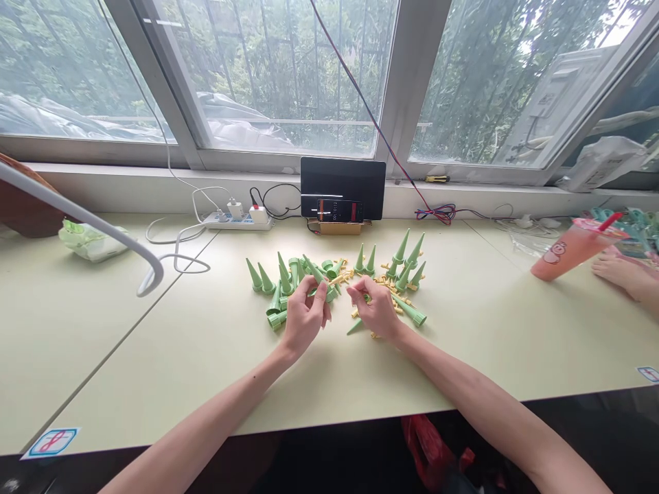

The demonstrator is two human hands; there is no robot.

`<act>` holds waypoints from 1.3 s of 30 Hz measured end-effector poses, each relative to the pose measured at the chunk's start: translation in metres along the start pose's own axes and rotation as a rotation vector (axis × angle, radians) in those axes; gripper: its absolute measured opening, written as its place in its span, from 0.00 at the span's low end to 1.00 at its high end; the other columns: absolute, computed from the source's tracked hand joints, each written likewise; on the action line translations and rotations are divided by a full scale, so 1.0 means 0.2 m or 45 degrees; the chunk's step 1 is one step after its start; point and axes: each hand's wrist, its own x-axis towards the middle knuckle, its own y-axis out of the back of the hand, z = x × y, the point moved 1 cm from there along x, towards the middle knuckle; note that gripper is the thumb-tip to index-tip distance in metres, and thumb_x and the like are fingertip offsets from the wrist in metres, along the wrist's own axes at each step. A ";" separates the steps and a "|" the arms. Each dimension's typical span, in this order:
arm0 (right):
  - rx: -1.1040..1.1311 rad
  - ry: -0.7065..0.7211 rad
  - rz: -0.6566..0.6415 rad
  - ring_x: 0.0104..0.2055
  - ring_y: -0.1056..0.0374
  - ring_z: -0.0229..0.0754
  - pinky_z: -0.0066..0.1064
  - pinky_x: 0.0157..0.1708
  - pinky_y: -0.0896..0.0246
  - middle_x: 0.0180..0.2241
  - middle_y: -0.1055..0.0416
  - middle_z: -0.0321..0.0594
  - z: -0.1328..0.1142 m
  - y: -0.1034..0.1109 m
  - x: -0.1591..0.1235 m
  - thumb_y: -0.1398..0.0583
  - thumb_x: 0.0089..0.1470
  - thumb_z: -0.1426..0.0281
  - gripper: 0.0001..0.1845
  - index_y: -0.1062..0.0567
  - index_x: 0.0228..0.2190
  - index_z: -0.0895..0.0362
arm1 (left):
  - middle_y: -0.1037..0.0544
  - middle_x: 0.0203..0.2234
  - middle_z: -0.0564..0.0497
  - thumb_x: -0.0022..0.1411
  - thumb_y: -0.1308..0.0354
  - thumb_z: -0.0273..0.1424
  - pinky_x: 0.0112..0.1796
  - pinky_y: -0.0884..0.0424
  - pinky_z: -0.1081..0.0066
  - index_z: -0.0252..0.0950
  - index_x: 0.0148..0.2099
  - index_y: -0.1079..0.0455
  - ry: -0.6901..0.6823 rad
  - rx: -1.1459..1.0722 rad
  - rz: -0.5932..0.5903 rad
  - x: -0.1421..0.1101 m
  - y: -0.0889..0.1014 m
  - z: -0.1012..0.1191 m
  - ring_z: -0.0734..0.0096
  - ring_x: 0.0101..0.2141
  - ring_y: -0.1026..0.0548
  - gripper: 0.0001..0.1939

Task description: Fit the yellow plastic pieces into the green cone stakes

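My left hand (305, 314) is closed around a green plastic cone spike (313, 266), its pointed end sticking up past the fingers. My right hand (379, 312) faces it with thumb and forefinger pinched together; whatever lies between those fingertips is too small or hidden to make out. Around the left hand lie several loose green cone spikes (276, 320), some upright, others on their sides. Small yellow plastic pieces (406, 300) are scattered beside and behind the right hand. At the back right, several cones (401, 247) stand point up with yellow pieces at their bases.
A phone (340, 210) leans against a dark tablet (342, 180) behind the cones. A power strip (239, 221) with cables sits at the back left. On the right stands a cup of pink drink (574, 250), with another person's hand (620, 271) beyond it.
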 end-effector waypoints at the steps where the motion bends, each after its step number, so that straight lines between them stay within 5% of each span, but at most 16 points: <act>1: -0.027 -0.003 0.006 0.20 0.41 0.34 0.26 0.23 0.43 0.19 0.36 0.30 0.00 0.00 0.00 0.44 0.63 0.64 0.15 0.36 0.26 0.55 | 0.32 0.26 0.57 0.66 0.45 0.44 0.11 0.40 0.78 0.36 0.36 0.38 0.001 0.002 0.001 0.00 0.00 0.00 0.82 0.13 0.32 0.16; 7: -0.122 0.049 0.037 0.18 0.53 0.31 0.26 0.21 0.51 0.15 0.49 0.28 0.00 -0.01 -0.01 0.45 0.64 0.60 0.26 0.47 0.18 0.54 | 0.30 0.28 0.55 0.66 0.45 0.45 0.11 0.39 0.77 0.36 0.36 0.38 0.013 0.016 -0.004 0.00 0.00 -0.01 0.82 0.14 0.32 0.16; 19: 0.117 -0.143 -0.111 0.19 0.44 0.33 0.27 0.21 0.48 0.18 0.38 0.31 -0.02 -0.02 -0.01 0.43 0.62 0.59 0.18 0.32 0.25 0.56 | 0.31 0.25 0.57 0.66 0.44 0.43 0.14 0.38 0.78 0.36 0.40 0.35 -0.004 0.065 -0.094 0.00 0.00 -0.04 0.81 0.16 0.33 0.14; 39: 0.097 -0.262 -0.070 0.17 0.49 0.32 0.27 0.19 0.53 0.14 0.44 0.30 0.00 -0.02 -0.01 0.48 0.64 0.55 0.25 0.33 0.21 0.57 | 0.30 0.26 0.54 0.68 0.46 0.39 0.19 0.32 0.78 0.37 0.44 0.32 -0.136 0.167 -0.251 0.00 0.00 -0.06 0.78 0.22 0.29 0.11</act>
